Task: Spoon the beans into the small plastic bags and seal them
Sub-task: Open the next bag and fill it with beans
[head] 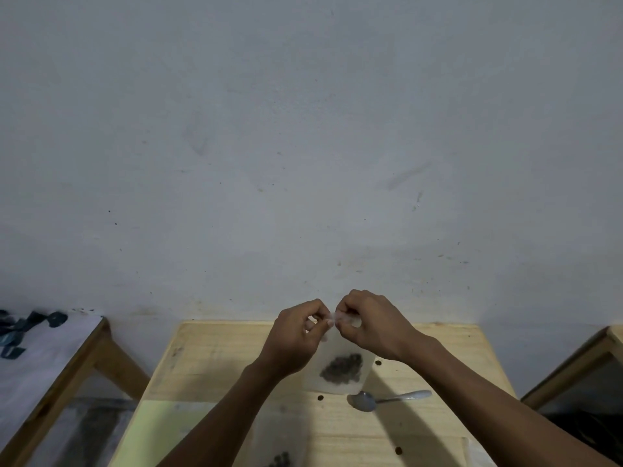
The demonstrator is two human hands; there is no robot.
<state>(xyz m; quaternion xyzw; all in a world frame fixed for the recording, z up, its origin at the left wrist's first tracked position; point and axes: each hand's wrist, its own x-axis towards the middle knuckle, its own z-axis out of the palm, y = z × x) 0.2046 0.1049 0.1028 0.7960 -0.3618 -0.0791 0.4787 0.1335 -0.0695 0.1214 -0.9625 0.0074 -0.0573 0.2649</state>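
I hold a small clear plastic bag [337,362] up over the middle of the wooden table [209,365], near its far edge by the grey wall [303,129]. My left hand [296,335] pinches the top edge of the bag between thumb and fingers, and my right hand [367,326] pinches the same top edge just beside it, so the fingertips of both hands nearly meet. The bag hangs down from that pinch, and a dark clump of beans [342,368] sits in its lower part.

A metal spoon [387,398] lies on the table below the bag, toward the right side, its bowl pointing left and its handle toward the right edge. A few loose beans [378,363] lie scattered on the wood: one right of the bag, one just below it, one nearer the front right. At the near edge, between my forearms, another clear bag [279,446] with dark beans lies flat, partly cut off by the frame. A pale yellow-green sheet [158,429] covers the near left part of the table.

To the left stands another wooden-framed surface [50,358] with dark blue scraps [20,328] on it.
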